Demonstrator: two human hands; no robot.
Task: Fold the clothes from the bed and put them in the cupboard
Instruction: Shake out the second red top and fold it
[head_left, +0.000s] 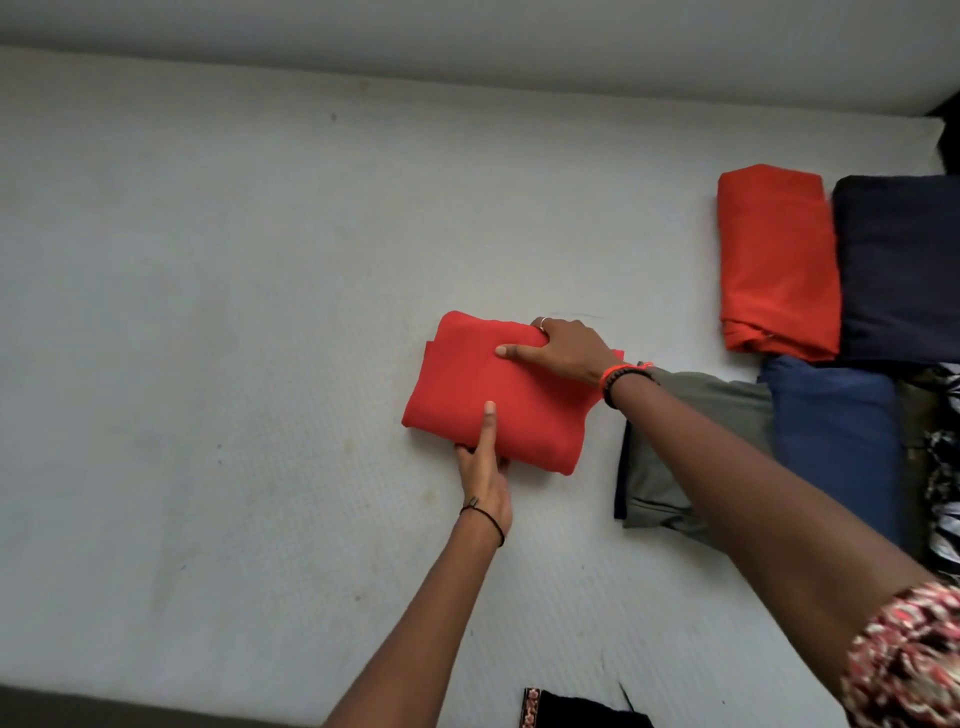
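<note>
We look down on a bed (260, 312) with a bare white, textured surface, faintly stained in places. Near its middle lies a folded red garment (498, 395). Toward the right we find a folded orange-red garment (774, 260) touching a folded dark navy garment (898, 270). Nearer to us, an olive-grey garment (649, 483) meets a folded blue garment (836, 441), with a black-and-white patterned cloth (943, 467) at the frame's edge. A black cloth with a patterned border (582, 712) shows at the near edge.
</note>
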